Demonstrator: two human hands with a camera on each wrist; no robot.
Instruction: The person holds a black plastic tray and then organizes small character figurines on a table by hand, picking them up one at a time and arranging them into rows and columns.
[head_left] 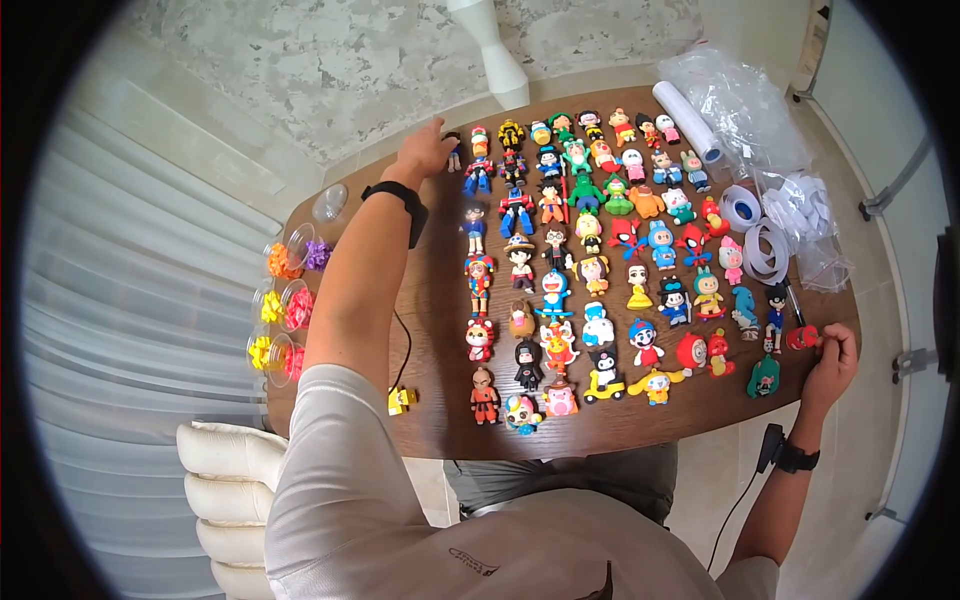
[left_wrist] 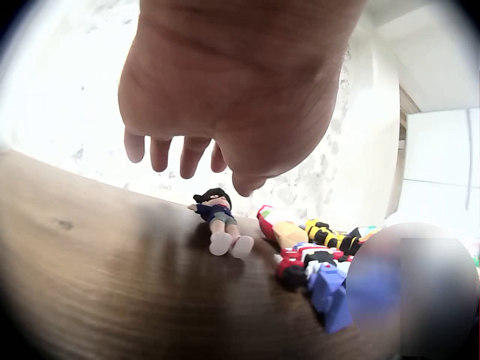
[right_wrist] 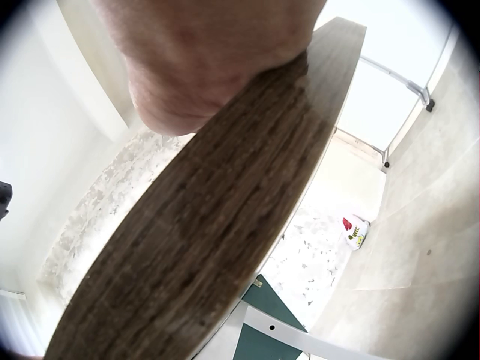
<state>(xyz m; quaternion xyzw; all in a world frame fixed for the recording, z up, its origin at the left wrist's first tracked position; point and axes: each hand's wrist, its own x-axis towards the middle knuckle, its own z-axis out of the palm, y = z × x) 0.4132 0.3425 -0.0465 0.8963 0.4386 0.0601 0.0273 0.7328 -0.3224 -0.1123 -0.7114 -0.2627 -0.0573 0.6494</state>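
My left hand (head_left: 425, 152) reaches to the far left corner of the toy rows, beside a small dark-haired figurine (head_left: 453, 152). In the left wrist view, the fingers of that hand (left_wrist: 232, 90) hang loosely above and behind the figurine (left_wrist: 219, 217), which lies on its back in a dark top and grey shorts. A gap shows between fingertips and toy. At the table's right edge rests my right hand (head_left: 836, 362), fingers loosely bent, fingertips right by a red figurine (head_left: 801, 338). The right wrist view shows only the heel of this hand (right_wrist: 202, 67) against the wooden table; its fingers are hidden.
Rows of rubber figurines cover the wooden table (head_left: 430, 330). Clear cups of coloured pieces (head_left: 285, 262) line the left edge. Tape rolls (head_left: 741, 208), a white roll (head_left: 687, 122) and plastic bags (head_left: 735, 100) lie at the right. A cable runs to a yellow toy (head_left: 401, 401).
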